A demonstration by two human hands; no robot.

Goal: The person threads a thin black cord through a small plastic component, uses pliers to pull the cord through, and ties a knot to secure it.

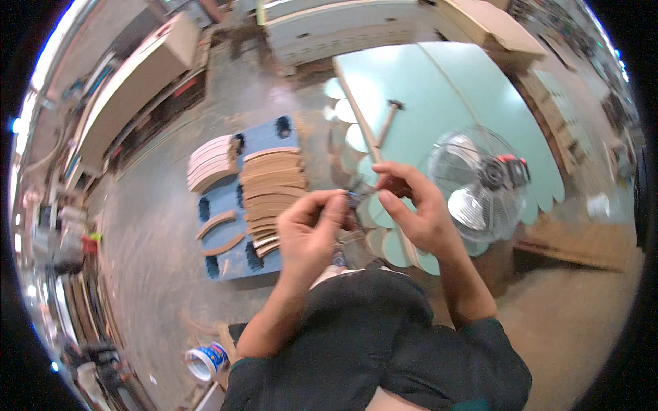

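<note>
Floor (pixel 151 281); blurred tub label (pixel 216 353); hands (pixel 308 236) at small item (pixel 354 198)

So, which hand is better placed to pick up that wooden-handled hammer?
The right hand, probably: it is nearer the wooden-handled hammer on the flat pale-green panel. The left hand is farther away, and its thumb and finger seem to pinch a small, blurred dark-blue object.

1 hammer (pixel 387 124) on pale green panels (pixel 418 82), 1 round fan (pixel 492 172), curved wooden pieces (pixel 274 183) on 1 blue pallet (pixel 267 137)
</note>
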